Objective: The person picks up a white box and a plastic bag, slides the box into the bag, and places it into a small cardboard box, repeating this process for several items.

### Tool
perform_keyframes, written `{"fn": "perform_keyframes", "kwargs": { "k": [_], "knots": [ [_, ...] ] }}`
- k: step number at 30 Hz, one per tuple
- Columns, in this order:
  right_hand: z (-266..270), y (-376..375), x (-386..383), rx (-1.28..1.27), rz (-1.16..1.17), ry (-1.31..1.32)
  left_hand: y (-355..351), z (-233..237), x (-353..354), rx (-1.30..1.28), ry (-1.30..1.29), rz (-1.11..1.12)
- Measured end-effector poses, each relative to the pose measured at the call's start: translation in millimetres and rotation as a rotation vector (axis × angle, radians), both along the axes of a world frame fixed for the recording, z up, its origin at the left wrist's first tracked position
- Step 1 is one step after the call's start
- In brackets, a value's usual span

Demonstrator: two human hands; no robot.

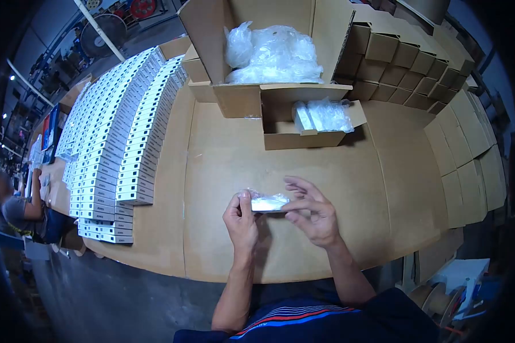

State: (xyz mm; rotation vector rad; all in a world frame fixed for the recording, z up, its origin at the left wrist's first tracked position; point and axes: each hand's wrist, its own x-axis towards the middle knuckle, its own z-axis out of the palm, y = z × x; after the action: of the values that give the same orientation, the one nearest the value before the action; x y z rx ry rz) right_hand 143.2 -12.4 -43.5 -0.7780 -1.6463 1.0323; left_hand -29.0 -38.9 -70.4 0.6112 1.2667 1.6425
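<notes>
Head view, packet: small white item in clear plastic wrap (270, 204), held above near part of brown cardboard-covered table (292, 251).
Left hand (242, 227): closed narrow, thumb and fingers pinching packet's left end.
Right hand (320, 220): fingers spread, partly open, at right end; contact can't be told.
Step, as judged: handling wrapped item; next move calls for steady left pinch.
Small open brown carton (303, 142): far side, wrapped pieces inside.

Single head-worn view, looking forward and steeply down, at arm's length above the hands (280, 214).
</notes>
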Motion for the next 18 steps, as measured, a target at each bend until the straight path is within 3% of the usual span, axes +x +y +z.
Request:
{"fn": "perform_keyframes", "kwargs": {
  "k": [3, 6, 9, 12, 14, 15, 16, 18],
  "knots": [
    [5, 4, -7, 0.071, 0.081, -0.209, -2, -1, 0, -0.008, -0.039, -0.048],
    [4, 6, -7, -0.086, 0.064, -0.197, -2, 10, 2, 0.002, -0.018, -0.032],
    [5, 7, -5, -0.048, 0.036, -0.218, -10, 21, -7, 0.081, 0.017, -0.089],
    [4, 7, -2, -0.049, 0.008, -0.266, -13, 17, -19, 0.316, 0.525, -0.356],
    [5, 7, 0, -0.111, 0.010, -0.291, -18, 22, -21, 0.236, 0.558, -0.408],
    [11, 6, 2, -0.287, 0.046, -0.288, -17, 21, -27, 0.229, 0.646, -0.444],
    [10, 8, 3, -0.194, 0.069, -0.307, -15, 23, -30, 0.223, 0.734, -0.480],
    [9, 13, 6, -0.006, 0.113, -0.346, -17, 24, -29, 0.142, 0.597, -0.465]
  ]
}}
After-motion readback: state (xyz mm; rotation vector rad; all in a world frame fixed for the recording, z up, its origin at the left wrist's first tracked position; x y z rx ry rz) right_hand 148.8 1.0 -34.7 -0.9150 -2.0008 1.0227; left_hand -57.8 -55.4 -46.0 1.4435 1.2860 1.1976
